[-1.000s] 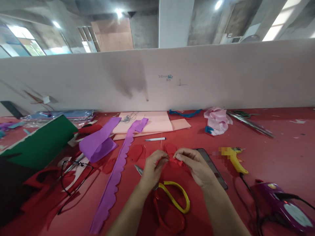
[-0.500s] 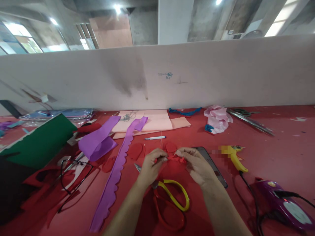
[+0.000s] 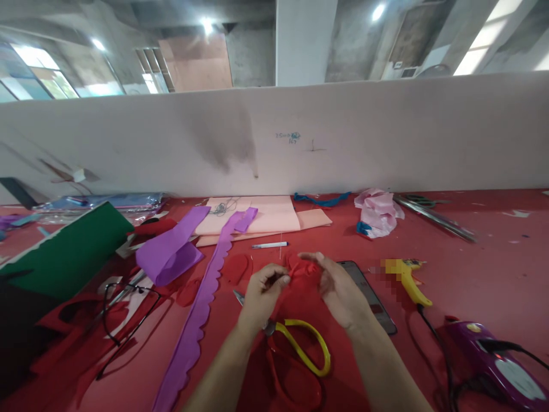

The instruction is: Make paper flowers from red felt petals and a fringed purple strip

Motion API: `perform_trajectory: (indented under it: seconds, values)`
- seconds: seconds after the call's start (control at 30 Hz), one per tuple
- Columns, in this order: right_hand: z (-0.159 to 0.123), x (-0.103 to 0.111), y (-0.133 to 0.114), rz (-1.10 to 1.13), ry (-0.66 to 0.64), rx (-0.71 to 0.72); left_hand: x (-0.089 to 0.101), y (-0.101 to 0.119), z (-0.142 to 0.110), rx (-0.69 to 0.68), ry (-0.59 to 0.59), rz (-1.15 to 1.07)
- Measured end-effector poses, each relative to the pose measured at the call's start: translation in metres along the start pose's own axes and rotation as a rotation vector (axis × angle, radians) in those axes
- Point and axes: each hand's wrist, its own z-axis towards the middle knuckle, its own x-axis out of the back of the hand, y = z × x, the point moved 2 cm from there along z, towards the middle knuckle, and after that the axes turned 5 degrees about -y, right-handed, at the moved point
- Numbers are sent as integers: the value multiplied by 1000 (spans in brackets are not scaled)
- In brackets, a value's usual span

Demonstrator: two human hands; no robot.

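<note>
Between my hands is a gathered red cloth piece [image 3: 309, 273], blending with the red tabletop. My left hand [image 3: 265, 292] pinches its left end between thumb and fingertips. Along its right side my right hand [image 3: 343, 292] is held with fingers stretched out; whether they touch the cloth is hard to tell. Scissors [image 3: 306, 341] with one yellow and one red handle lie below my hands, their blades partly behind my left wrist. Flat red cut-outs [image 3: 237, 269] rest left of my left hand. A phone [image 3: 371, 297] lies just right of my right hand.
A yellow glue gun [image 3: 412, 280] and a purple corded device [image 3: 497, 363] are at right. A purple scalloped strip [image 3: 206, 309], glasses [image 3: 128, 312] and a green board [image 3: 68, 246] lie left. Behind are a pen [image 3: 270, 245], peach sheets [image 3: 266, 213] and a white partition [image 3: 364, 137].
My right hand's fingers have opened from their pinch on the red cloth and straightened. The left hand keeps its pinch. The whole view has shifted slightly.
</note>
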Motion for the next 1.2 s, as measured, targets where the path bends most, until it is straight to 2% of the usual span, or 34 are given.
perform_trajectory:
  seconds: [0.13, 0.3, 0.4, 0.5, 0.63, 0.73, 0.87, 1.0, 1.2]
  values:
    - [3, -5, 13, 44, -95, -1, 2, -4, 1, 77, 152, -140]
    - [8, -2, 28, -90, -118, 70, 0, -11, 2, 168, 163, -320]
    - [14, 6, 29, -245, -43, 139, -1, -12, 3, 236, 150, -433]
    - [24, 17, 30, -547, 32, 221, -1, -11, 4, 255, 176, -503]
    - [36, 34, 36, -836, 114, 268, 5, -11, 5, 280, 240, -529]
    - [40, 41, 41, -1066, 196, 291, 8, -13, 5, 287, 243, -533]
    - [38, 38, 40, -1317, 296, 388, 9, -12, 5, 320, 209, -552]
    - [33, 33, 36, -1468, 363, 473, 9, -13, 6, 333, 189, -575]
    - [28, 23, 47, -1603, 325, 482, 12, -16, 9, 346, 209, -633]
